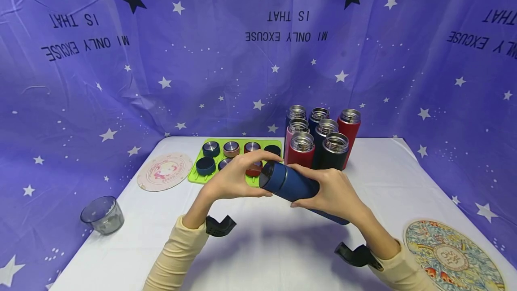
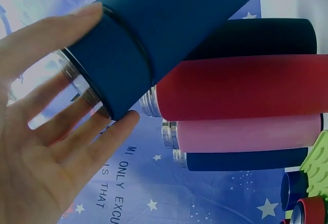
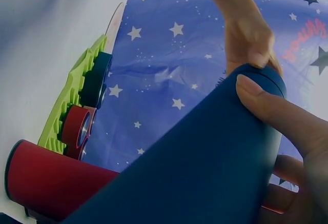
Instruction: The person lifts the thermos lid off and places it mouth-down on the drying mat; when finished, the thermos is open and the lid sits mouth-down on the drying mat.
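A dark blue thermos bottle (image 1: 296, 185) is held tilted above the table, its capped end up and to the left. My left hand (image 1: 236, 174) grips the blue lid (image 2: 110, 62) at that end, thumb on one side and fingers on the other. A see-through section (image 2: 84, 83) shows at the tip, partly covered by the left fingers. My right hand (image 1: 331, 190) holds the bottle's body, its thumb (image 3: 251, 88) lying along the side near the lid seam. Behind it stand several uncapped bottles, among them a red one (image 1: 300, 156) and a black one (image 1: 334, 158).
A green tray (image 1: 196, 178) behind my left hand bears several bottle lids, among them a blue one (image 1: 205, 166). At the left are a round pink-and-white mat (image 1: 147, 181) and a clear grey cup (image 1: 107, 219). A round patterned mat (image 1: 476, 262) lies near right.
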### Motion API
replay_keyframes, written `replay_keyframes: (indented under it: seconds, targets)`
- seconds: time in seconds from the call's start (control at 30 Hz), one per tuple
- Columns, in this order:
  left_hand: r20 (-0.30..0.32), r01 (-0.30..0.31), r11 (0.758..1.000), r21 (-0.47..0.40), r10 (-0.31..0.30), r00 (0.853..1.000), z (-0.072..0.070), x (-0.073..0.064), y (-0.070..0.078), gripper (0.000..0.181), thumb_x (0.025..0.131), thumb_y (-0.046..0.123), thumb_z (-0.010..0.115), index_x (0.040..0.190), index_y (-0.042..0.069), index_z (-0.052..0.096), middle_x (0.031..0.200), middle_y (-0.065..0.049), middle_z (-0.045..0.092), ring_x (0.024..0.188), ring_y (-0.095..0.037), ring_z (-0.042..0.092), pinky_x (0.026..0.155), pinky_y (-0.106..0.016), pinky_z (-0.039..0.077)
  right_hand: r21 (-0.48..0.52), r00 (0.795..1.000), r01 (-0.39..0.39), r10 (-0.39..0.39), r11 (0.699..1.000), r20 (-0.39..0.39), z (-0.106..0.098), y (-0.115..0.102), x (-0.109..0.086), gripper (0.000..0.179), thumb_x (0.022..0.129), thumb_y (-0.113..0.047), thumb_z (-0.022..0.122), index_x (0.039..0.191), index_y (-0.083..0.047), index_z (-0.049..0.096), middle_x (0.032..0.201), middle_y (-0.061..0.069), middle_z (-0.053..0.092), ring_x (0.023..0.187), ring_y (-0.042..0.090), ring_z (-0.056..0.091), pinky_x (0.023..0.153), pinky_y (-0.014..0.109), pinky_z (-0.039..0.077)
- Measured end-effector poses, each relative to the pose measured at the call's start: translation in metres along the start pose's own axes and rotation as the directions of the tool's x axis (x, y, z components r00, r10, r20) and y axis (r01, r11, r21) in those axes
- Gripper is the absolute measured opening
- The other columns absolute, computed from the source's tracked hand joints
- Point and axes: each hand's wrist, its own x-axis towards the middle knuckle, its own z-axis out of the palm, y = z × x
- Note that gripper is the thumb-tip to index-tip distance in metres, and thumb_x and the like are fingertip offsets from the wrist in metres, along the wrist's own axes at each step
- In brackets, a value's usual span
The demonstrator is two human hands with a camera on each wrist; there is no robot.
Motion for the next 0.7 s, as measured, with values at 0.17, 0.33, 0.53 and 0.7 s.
replay_keyframes:
  seconds: [0.17,0.33,0.53,0.7]
  targets:
    - [0.017,-0.031,0.999,-0.015,0.031,0.999,0.0020,-0.0003,-0.0054,0.069,0.070,0.012,0.088,0.132,0.011,0.056,0.131,-0.003,0.056,0.123,-0.018,0.048,0.098,-0.038,0.047,0.006,0.999,-0.033,0.032,0.999,0.042,-0.0033,0.0012,-0.0011,0.085,0.058,-0.058,0.086,0.133,-0.027,0.060,0.086,0.000,0.072,0.070,0.008,0.062,0.062,0.028,0.053]
    - [-0.023,0.006,0.999,-0.037,-0.007,1.000,0.0037,-0.0012,-0.0069,0.067,0.070,0.016,0.088,0.130,0.012,0.058,0.126,-0.002,0.059,0.114,-0.017,0.054,0.084,-0.032,0.055,-0.020,1.000,-0.013,0.014,1.000,0.011,-0.0029,-0.0008,-0.0004,0.084,0.057,-0.055,0.088,0.132,-0.025,0.062,0.089,0.000,0.072,0.069,0.009,0.062,0.061,0.029,0.053]
    - [-0.064,0.158,0.986,-0.049,-0.161,0.985,0.0051,-0.0026,-0.0054,0.064,0.073,0.028,0.086,0.129,0.014,0.059,0.117,0.004,0.061,0.098,-0.011,0.061,0.073,-0.025,0.057,-0.058,0.999,0.021,-0.023,0.998,-0.039,0.0013,-0.0018,-0.0009,0.084,0.056,-0.051,0.090,0.131,-0.026,0.062,0.099,-0.002,0.072,0.072,0.011,0.064,0.061,0.031,0.053]
    - [-0.066,0.200,0.979,-0.031,-0.202,0.977,0.0056,-0.0025,-0.0050,0.063,0.075,0.036,0.083,0.128,0.013,0.059,0.110,0.004,0.062,0.092,-0.010,0.062,0.072,-0.025,0.058,-0.063,0.998,0.040,-0.043,0.997,-0.050,0.0029,-0.0022,-0.0015,0.083,0.058,-0.049,0.090,0.132,-0.026,0.061,0.104,0.000,0.072,0.078,0.013,0.067,0.063,0.033,0.055]
